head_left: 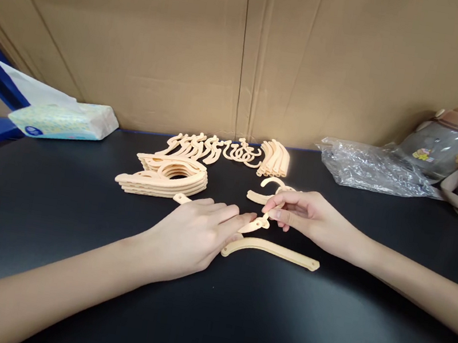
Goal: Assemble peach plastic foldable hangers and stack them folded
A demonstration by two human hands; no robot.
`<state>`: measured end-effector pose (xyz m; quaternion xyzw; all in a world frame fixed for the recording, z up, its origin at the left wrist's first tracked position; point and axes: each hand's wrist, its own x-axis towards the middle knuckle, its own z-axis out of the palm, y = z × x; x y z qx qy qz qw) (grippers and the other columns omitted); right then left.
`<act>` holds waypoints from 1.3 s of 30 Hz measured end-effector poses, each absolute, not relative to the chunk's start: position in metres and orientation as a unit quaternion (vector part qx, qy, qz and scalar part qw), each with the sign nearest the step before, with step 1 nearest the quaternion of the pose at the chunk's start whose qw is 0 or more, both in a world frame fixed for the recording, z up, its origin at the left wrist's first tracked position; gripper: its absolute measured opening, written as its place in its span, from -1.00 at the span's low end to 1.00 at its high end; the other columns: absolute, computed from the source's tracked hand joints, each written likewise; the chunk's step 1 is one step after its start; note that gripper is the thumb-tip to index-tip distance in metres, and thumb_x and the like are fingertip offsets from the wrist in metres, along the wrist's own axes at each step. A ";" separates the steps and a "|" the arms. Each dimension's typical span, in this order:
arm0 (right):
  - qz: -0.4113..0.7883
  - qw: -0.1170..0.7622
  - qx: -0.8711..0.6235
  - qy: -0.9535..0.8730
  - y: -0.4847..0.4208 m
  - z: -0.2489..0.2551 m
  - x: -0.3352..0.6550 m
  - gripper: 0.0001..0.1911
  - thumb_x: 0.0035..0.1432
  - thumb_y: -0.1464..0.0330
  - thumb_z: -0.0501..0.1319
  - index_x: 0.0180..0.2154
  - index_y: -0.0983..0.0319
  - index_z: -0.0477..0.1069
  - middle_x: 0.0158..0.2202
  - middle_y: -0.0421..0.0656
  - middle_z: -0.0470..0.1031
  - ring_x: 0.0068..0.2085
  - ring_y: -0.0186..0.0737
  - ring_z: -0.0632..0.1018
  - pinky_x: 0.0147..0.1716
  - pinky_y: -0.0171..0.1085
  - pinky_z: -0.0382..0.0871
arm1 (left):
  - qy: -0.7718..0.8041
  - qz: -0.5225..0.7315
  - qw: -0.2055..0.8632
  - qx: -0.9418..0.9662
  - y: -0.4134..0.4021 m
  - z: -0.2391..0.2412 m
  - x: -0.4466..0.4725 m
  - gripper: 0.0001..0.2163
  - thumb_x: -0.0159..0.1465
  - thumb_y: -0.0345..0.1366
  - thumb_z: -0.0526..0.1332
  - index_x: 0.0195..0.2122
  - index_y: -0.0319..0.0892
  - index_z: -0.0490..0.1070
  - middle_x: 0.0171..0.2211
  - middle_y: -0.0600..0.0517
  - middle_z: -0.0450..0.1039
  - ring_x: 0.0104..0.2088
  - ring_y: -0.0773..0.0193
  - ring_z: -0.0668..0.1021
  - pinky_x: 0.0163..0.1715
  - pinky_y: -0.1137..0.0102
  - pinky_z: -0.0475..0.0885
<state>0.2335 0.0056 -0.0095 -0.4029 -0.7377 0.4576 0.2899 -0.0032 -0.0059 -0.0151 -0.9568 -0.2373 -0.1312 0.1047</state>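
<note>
At the centre of the head view, a beige hanger arm (252,227) is clamped under the bent fingers of the left hand (193,232), and a small piece (266,217) at its end is pinched by the fingertips of the right hand (307,213). Just below, a loose curved arm (273,248) is laid on the black tabletop (188,321); left of centre, folded hangers (161,184) are stacked.

On a table (276,312), a stack (157,186) is set left of center, with a lone bar (273,247) laid nearer the front, to its right. Along the back, short pieces (213,154), hooks (239,153) and bars (274,158) are ranged left to right, flanked by a tissue pack (67,120) and, at right, a plastic bag (377,169).
</note>
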 end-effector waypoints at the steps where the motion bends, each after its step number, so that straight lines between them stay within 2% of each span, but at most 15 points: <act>1: 0.454 0.287 -0.405 -0.739 0.005 -0.010 0.233 -0.80 0.20 0.26 0.18 -0.28 0.27 0.46 -0.36 -0.20 0.43 -0.39 -0.37 0.43 -0.36 -0.31 0.37 | -0.237 -0.127 0.105 -0.958 -0.006 -0.015 -0.003 -0.69 0.30 -0.47 0.10 0.08 -0.30 0.31 -0.35 0.05 0.41 -0.45 0.24 0.41 -0.47 0.35 0.23; 13: 0.408 0.274 -0.424 -0.760 0.003 -0.009 0.230 -0.80 0.20 0.27 0.15 -0.31 0.26 0.46 -0.41 -0.21 0.42 -0.43 -0.37 0.37 -0.46 -0.32 0.24 | -0.245 -0.120 0.091 -0.958 -0.008 -0.013 -0.002 -0.74 0.32 -0.45 0.08 0.02 -0.28 0.36 -0.35 0.05 0.44 -0.45 0.24 0.44 -0.45 0.35 0.26; 25: 0.415 0.284 -0.419 -0.756 0.003 -0.013 0.230 -0.75 0.18 0.19 0.19 -0.29 0.26 0.47 -0.35 -0.16 0.47 -0.34 -0.28 0.45 -0.32 -0.26 0.33 | -0.254 -0.108 0.098 -0.956 -0.009 -0.013 -0.001 -0.78 0.35 -0.43 0.02 -0.04 -0.24 0.36 -0.36 0.05 0.45 -0.43 0.26 0.47 -0.45 0.36 0.27; 39: 0.397 0.269 -0.421 -0.770 0.003 -0.015 0.231 -0.74 0.21 0.20 0.16 -0.27 0.25 0.48 -0.34 -0.16 0.50 -0.33 -0.27 0.47 -0.32 -0.27 0.34 | -0.242 -0.136 0.110 -0.954 -0.009 -0.015 -0.001 -0.78 0.39 -0.41 -0.01 -0.06 -0.26 0.39 -0.39 0.06 0.44 -0.45 0.27 0.46 -0.47 0.36 0.25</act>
